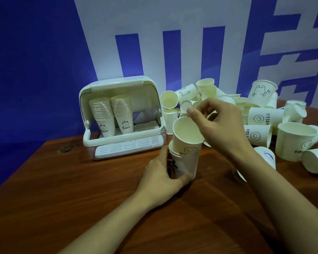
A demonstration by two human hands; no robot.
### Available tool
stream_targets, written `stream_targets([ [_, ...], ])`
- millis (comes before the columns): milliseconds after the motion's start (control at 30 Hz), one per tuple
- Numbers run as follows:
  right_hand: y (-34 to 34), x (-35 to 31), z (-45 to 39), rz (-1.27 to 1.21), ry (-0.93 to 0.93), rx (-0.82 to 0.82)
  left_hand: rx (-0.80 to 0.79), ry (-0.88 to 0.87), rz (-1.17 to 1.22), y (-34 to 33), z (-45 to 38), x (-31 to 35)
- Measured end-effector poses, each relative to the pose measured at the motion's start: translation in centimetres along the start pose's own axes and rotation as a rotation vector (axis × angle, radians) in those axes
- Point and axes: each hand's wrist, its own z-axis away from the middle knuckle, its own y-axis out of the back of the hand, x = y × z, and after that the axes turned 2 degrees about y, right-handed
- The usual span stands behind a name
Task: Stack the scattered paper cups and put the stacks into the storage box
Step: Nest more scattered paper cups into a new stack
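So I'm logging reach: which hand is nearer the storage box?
Left. The left hand grips the cup stack just in front of the storage box; the right hand is farther right, above the stack.
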Motion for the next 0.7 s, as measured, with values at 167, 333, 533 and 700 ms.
stream_targets([
  [167, 0.6, -0.6, 0.1, -0.345, -0.137, -0.217, -0.018, -0.018, -0.023, 0.0, 0.0, 0.1],
  [333, 1.7, 0.1, -0.1, 0.279, 0.036, -0.533, 0.010, -0.041, -0.007, 0.1, 0.1, 0.3],
  [533, 3.5, -0.7, -0.6, 0.355, -0.054, -0.595, 0.000, -0.054, -0.011, 0.2, 0.2, 0.2],
  [700, 8.8, -1.6, -1.3, 0.726, -0.312, -0.547, -0.006, -0.066, -0.038, 0.2, 0.3, 0.4],
])
